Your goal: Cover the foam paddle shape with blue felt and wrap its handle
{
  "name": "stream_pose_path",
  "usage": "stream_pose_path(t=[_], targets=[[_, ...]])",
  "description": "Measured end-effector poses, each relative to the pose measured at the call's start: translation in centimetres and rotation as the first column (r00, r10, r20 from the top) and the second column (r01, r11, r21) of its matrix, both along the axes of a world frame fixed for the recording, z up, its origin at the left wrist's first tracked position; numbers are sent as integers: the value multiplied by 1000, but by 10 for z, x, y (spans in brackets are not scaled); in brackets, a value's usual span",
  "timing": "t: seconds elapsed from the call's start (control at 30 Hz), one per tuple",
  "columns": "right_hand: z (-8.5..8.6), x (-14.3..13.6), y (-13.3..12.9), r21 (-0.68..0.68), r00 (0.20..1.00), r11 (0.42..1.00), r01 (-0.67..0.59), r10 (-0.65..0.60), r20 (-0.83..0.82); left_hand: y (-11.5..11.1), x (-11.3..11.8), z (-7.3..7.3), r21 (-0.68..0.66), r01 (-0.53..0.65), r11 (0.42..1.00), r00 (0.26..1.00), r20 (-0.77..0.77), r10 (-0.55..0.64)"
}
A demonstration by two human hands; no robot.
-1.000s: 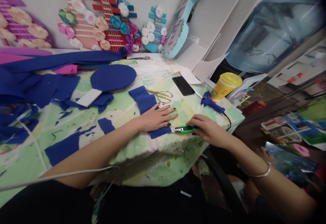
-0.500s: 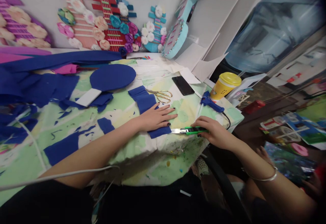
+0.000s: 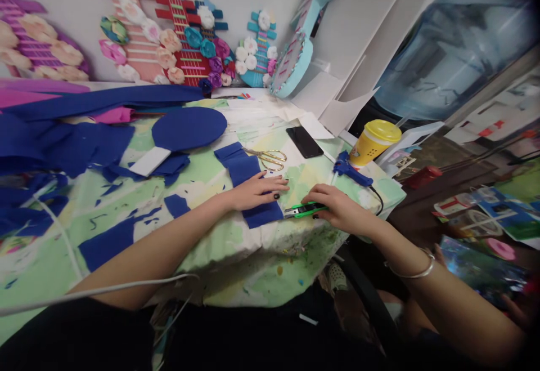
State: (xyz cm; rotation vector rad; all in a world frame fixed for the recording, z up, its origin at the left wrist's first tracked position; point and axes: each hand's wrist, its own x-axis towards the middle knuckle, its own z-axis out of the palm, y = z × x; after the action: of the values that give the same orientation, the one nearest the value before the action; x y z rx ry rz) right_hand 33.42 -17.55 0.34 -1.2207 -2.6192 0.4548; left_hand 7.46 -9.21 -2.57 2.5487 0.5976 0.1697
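Observation:
My left hand [image 3: 255, 192] lies flat with its fingers stretched across a dark blue strip [image 3: 242, 169]; cloth or crepe paper, I cannot tell which. My right hand [image 3: 333, 206] is closed around a green utility knife [image 3: 306, 210], whose metal tip points left at the strip's right end. Just beyond my left hand, gold-handled scissors [image 3: 272, 159] rest partly against the strip. A dark blue oval piece [image 3: 189, 128] lies farther back, with a small white block [image 3: 151, 161] at its near edge. Blue offcuts [image 3: 176, 205] are scattered to the left.
A phone [image 3: 304, 142], a blue glue gun [image 3: 352, 169] and a yellow lidded cup [image 3: 375, 141] stand or lie at the table's right. Decorated guitar shapes [image 3: 185, 44] lean on the wall. A white cable [image 3: 105, 292] crosses my left forearm. Another person's hand [image 3: 439, 258] shows at right.
My right hand has moved left with the utility knife, and less of its blade shows. My left fingers have shifted slightly up and left, uncovering more of the strip's near end.

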Motion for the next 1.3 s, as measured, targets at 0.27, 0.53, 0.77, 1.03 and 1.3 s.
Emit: stream_pose_path(t=[0.27, 0.53, 0.77, 1.03, 1.3], targets=[[-4, -10, -7, 8, 1000, 1000, -20, 20, 21, -5, 3, -6, 264, 95, 960, 988, -144, -58], [-13, 0, -24, 30, 999, 998, 50, -49, -15, -4, 4, -8, 315, 118, 942, 981, -182, -62], [-10, 6, -28, -18, 997, 997, 73, -74, -30, -2, 3, -11, 317, 130, 939, 983, -166, -80], [-9, -1, -22, -33, 998, 997, 69, -70, -8, -3, 3, -9, 286, 106, 952, 985, -161, -61], [-4, 7, -38, -57, 996, 994, 91, -92, -10, -3, 3, -10, 294, 106, 950, 988, -139, -67]])
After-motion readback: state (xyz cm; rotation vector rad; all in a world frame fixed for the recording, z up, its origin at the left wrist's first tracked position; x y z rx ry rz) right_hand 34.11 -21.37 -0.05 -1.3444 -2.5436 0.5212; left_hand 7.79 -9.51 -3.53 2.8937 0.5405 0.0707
